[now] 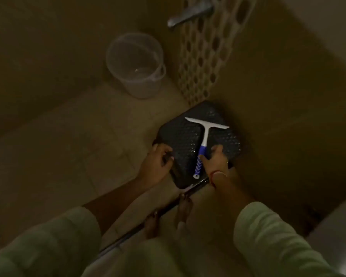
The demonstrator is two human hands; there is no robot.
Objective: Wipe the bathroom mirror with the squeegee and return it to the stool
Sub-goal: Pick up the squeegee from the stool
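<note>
A squeegee (205,134) with a white blade and a blue-and-white handle lies flat on a dark perforated stool (182,140) standing in a dim tiled corner. My right hand (215,159) rests on the stool beside the handle, thumb and fingers touching the blue grip, fingers spread. My left hand (158,162) curls over the stool's left edge and holds it. The blade points away from me, toward the wall. No mirror is in view.
A clear plastic bucket (136,64) stands on the floor at the back. A metal tap (188,15) juts from the wall above a white lattice panel (204,56). A metal floor strip (168,210) runs under my bare feet (168,214). Walls close in right.
</note>
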